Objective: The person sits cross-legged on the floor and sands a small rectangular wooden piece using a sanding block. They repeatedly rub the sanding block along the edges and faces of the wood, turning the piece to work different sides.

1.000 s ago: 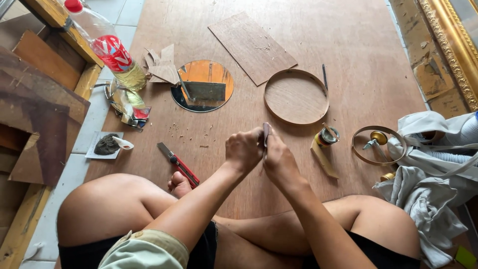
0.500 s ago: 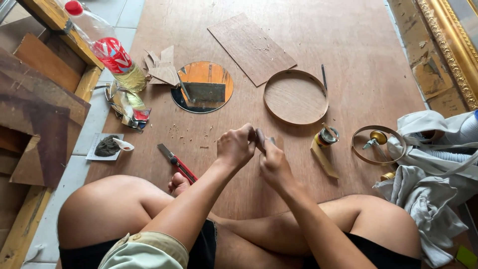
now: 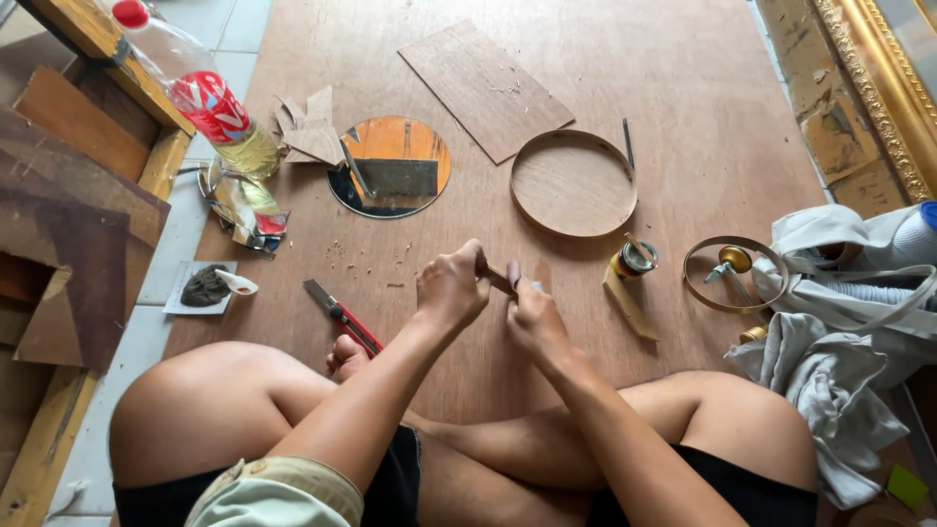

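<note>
I can't make out much of the small wooden strip I'm working on: both hands close over it, and only a short brown length shows between them, just above the plywood floor. My left hand is curled tight around one end, and my right hand pinches the other, fingers pressed together, so the strip's full shape stays hidden. A red utility knife lies near my left knee, partly covered by my foot. Ahead sit a round wooden hoop with a base, holding nothing, and a round mirror whose face shows only a reflection. A small glue bottle stands just right of my hands; what it holds I can't tell. A thin ring further right encloses a small brass-coloured piece. A plastic bottle, cut off at the top edge, holds yellowish liquid. Crumpled cloth runs off the right edge.
</note>
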